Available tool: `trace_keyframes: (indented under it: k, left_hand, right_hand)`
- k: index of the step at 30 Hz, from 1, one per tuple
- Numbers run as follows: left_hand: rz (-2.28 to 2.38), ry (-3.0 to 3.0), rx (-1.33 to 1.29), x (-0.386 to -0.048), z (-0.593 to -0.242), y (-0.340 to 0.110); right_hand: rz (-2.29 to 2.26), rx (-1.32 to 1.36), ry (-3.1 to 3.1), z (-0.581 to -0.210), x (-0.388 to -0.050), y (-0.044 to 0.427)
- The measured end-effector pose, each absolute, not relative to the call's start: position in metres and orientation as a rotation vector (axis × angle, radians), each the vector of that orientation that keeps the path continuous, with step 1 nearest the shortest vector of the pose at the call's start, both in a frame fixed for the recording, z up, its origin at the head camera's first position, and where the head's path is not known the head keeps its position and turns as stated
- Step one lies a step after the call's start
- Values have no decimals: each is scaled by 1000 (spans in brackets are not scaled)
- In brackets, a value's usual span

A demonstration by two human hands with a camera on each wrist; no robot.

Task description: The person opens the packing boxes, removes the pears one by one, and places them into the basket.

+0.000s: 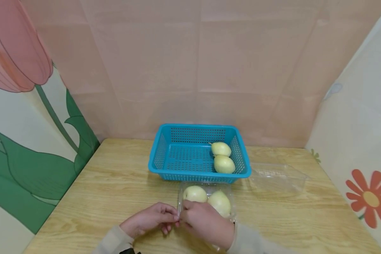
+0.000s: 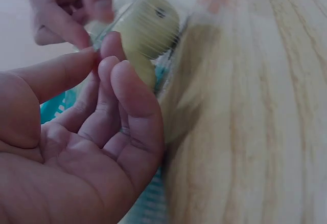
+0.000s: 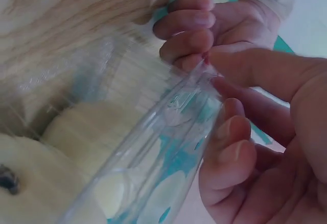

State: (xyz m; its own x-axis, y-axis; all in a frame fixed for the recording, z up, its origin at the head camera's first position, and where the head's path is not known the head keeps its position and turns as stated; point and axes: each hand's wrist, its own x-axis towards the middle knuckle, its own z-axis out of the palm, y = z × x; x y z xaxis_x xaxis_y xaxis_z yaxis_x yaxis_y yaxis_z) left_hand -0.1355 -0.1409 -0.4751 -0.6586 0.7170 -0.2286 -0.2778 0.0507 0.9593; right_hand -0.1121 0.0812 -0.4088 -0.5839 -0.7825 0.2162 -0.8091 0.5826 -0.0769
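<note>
Close to me on the table sits a clear plastic clamshell box (image 3: 134,155) with pale yellow-green pears in it. Two show in the head view, a left pear (image 1: 195,193) and a right pear (image 1: 220,204). My left hand (image 1: 152,218) pinches the near left corner of the box's rim between thumb and forefinger, its other fingers loosely curled. At the same corner, my right hand (image 1: 206,223) grips the rim with thumb and forefinger, fingertips almost touching the left's. The right hand and forearm hide the near part of the box in the head view.
Just behind the box stands a blue perforated basket (image 1: 195,175), with a rear pear (image 1: 221,149) and a front pear (image 1: 224,164) at its right side. Another clear plastic container (image 1: 279,178) lies right of the basket. A pinkish cloth backdrop (image 1: 197,70) rises behind the wooden table (image 1: 114,176).
</note>
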Motion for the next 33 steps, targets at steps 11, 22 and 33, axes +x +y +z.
trace_keyframes:
  k: [11, 22, 33]
  left_hand:
    - [1706, 1583, 448, -136, -476, -139]
    - [1700, 1610, 448, -137, -474, -136]
    - [1714, 1644, 450, -131, -469, -131]
  right_hand:
    - [-258, 1331, -2462, -414, -108, 72]
    - [-351, 1213, -2266, -433, -102, 72]
    - [-283, 1203, -2393, -438, -101, 73]
